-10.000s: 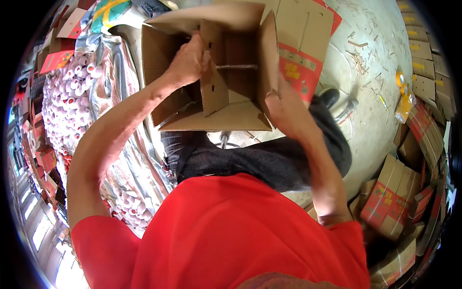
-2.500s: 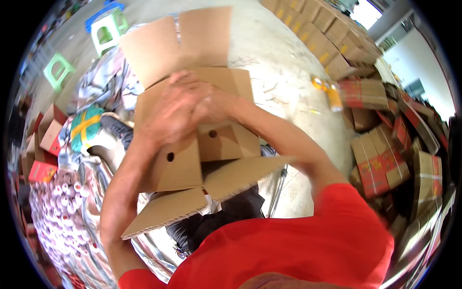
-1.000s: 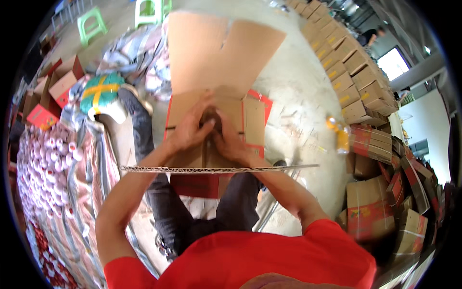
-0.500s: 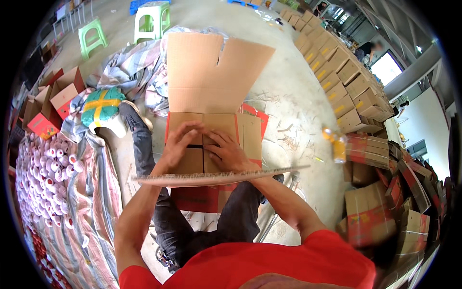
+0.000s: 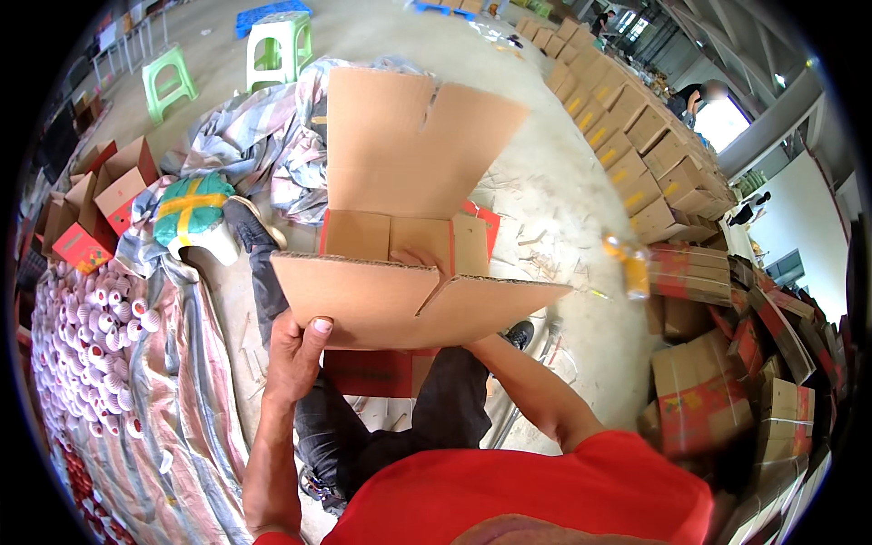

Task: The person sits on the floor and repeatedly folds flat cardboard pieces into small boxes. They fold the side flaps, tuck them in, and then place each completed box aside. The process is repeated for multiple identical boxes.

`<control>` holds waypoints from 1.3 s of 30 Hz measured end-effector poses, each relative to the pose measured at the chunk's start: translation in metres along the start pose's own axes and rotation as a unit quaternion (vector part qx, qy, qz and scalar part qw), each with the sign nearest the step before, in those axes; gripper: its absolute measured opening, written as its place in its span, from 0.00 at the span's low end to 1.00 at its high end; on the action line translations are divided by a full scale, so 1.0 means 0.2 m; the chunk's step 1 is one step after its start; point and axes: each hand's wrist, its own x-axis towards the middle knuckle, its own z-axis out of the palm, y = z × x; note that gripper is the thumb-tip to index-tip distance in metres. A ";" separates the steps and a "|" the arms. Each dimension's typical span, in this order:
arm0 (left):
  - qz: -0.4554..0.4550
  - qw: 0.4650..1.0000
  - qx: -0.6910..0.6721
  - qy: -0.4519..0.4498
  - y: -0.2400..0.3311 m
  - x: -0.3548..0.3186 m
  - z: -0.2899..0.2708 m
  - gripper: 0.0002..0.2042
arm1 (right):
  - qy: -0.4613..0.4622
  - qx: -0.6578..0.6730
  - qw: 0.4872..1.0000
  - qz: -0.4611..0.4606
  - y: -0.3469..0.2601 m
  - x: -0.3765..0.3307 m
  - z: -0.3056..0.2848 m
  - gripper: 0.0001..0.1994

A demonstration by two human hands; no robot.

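Before me a brown cardboard box (image 5: 358,235) with red outer sides stands with its top open. Its far flap (image 5: 391,136) rises upright, and the near flap (image 5: 363,292) leans toward me, with a slit between its parts. My left hand (image 5: 300,350) is closed at the left end of the near flap, thumb on the side facing me; its other fingers are mostly hidden. My right hand (image 5: 421,258) reaches inside the box behind the near flap. Only some stretched-out fingers show there, with nothing visible in them.
Round pink-and-white items (image 5: 95,350) lie piled on a striped sheet (image 5: 195,363) at left. A stool with a green-wrapped top (image 5: 193,213) stands beside my foot. Flattened cartons (image 5: 699,391) are stacked at right, and box rows (image 5: 627,136) run behind. A tape roll (image 5: 634,272) lies near the cartons.
My left hand has come out of the box and taken hold of the near flap, which has tilted up. My right hand stays inside, now mostly hidden. Dark strips inside no longer show.
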 end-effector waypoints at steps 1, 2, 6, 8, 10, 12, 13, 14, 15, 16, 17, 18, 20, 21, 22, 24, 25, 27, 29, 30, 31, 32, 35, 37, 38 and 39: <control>0.002 1.000 0.005 0.001 0.02 0.01 0.01 0.21 | 0.012 0.017 1.000 0.011 0.01 -0.03 -0.01 0.29; 0.004 1.000 0.011 0.003 0.03 0.01 0.02 0.21 | 0.020 0.027 0.999 0.018 0.02 -0.05 -0.02 0.30; -0.057 0.997 0.047 0.012 0.10 0.05 0.05 0.24 | 0.051 0.020 0.997 0.061 0.14 -0.08 -0.03 0.34; -0.056 0.996 0.044 0.055 0.02 0.08 0.03 0.24 | 0.085 0.005 0.995 0.053 0.17 -0.04 -0.06 0.36; -0.070 0.995 0.043 0.060 -0.01 0.12 0.01 0.27 | 0.159 -0.066 0.985 0.018 0.21 -0.01 -0.12 0.39; -0.092 0.994 0.029 0.052 -0.01 0.14 -0.01 0.28 | 0.248 -0.164 0.954 -0.034 0.23 0.04 -0.22 0.41; -0.094 0.994 0.020 0.055 0.01 0.14 0.01 0.28 | 0.277 -0.227 0.930 -0.081 0.22 0.07 -0.29 0.42; -0.100 0.993 0.016 0.054 0.02 0.14 0.01 0.29 | 0.306 -0.281 0.901 -0.125 0.20 0.11 -0.34 0.44; -0.106 0.993 0.011 0.050 0.04 0.15 0.02 0.29 | 0.317 -0.329 0.873 -0.172 0.15 0.14 -0.41 0.45; -0.118 0.992 0.011 0.044 0.03 0.15 0.01 0.29 | 0.308 -0.365 0.852 -0.216 0.11 0.17 -0.46 0.47; -0.126 0.991 0.010 0.040 0.03 0.15 0.01 0.29 | 0.298 -0.399 0.827 -0.260 0.08 0.19 -0.50 0.50; -0.133 0.991 0.008 0.032 0.03 0.15 0.01 0.29 | 0.291 -0.390 0.822 -0.295 0.08 0.20 -0.53 0.46; -0.141 0.990 0.003 0.022 0.02 0.16 -0.01 0.29 | 0.276 -0.371 0.809 -0.363 0.06 0.23 -0.57 0.41; -0.148 0.989 0.004 0.020 0.02 0.15 -0.01 0.29 | 0.261 -0.406 0.795 -0.367 0.02 0.23 -0.58 0.35; -0.159 0.987 0.006 0.020 0.02 0.14 -0.02 0.28 | 0.244 -0.441 0.780 -0.371 -0.02 0.22 -0.59 0.30; -0.199 0.980 -0.025 0.022 0.05 0.11 0.00 0.26 | 0.152 -0.431 0.805 -0.377 -0.11 0.24 -0.60 0.21; -0.227 0.972 -0.057 0.024 0.11 0.09 0.02 0.25 | 0.078 -0.384 0.840 -0.376 -0.14 0.27 -0.60 0.16; -0.254 0.962 -0.101 0.017 0.12 0.02 0.03 0.25 | -0.012 -0.330 0.868 -0.371 -0.15 0.25 -0.56 0.12; -0.255 0.958 -0.132 -0.008 0.04 -0.07 0.01 0.27 | -0.048 -0.329 0.871 -0.361 -0.13 0.15 -0.49 0.12; -0.297 0.949 -0.099 -0.037 0.03 -0.11 -0.02 0.26 | -0.049 -0.317 0.880 -0.351 -0.15 0.10 -0.46 0.10; -0.252 0.963 -0.092 0.007 0.01 -0.15 -0.03 0.25 | -0.043 -0.306 0.885 -0.348 -0.16 0.07 -0.44 0.10; -0.206 0.974 -0.084 0.050 -0.02 -0.21 -0.02 0.25 | -0.036 -0.296 0.890 -0.344 -0.18 0.04 -0.42 0.09; -0.056 0.994 -0.033 0.087 -0.04 -0.25 -0.08 0.24 | -0.050 -0.273 0.904 -0.325 -0.20 -0.07 -0.37 0.09; 0.073 0.950 0.292 0.088 -0.01 -0.24 -0.15 0.26 | -0.068 -0.261 0.910 -0.316 -0.22 -0.14 -0.34 0.09; 0.075 0.926 0.363 0.068 0.01 -0.24 -0.15 0.29 | -0.075 -0.256 0.911 -0.314 -0.25 -0.17 -0.33 0.09; 0.107 0.900 0.421 0.030 0.04 -0.25 -0.14 0.29 | -0.080 -0.254 0.913 -0.310 -0.27 -0.20 -0.32 0.09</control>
